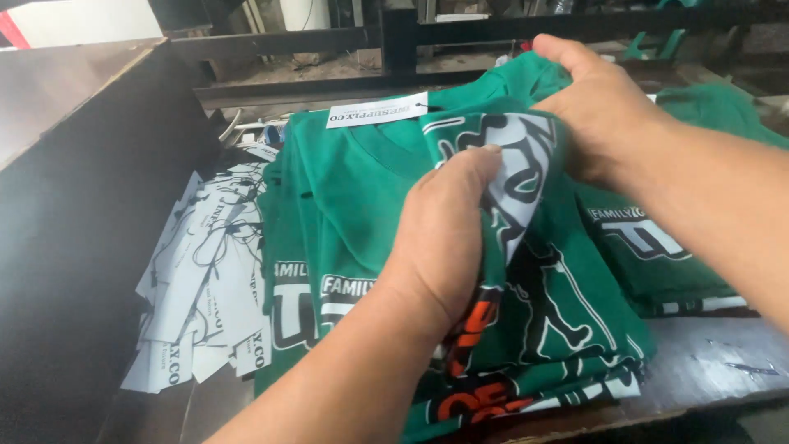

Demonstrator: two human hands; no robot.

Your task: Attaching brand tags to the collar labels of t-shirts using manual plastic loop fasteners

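- While the left hand (444, 238) pinches a fold of the green printed T-shirt (526, 271) and the right hand (604, 111) grips its upper edge, the shirt lies atop a stack of similar green shirts (304, 271) on the dark table (707, 370).
- Pulling unevenly could, I judge, drag the stack askew or crease the print.
- A white hang tag (378, 109) sits at the collar; it might snag.
- Cloth looks soft and limp; the white and orange print looks smoother.
- Loose white card tags (205, 288) with strings lie flat beside the stack and could scatter.
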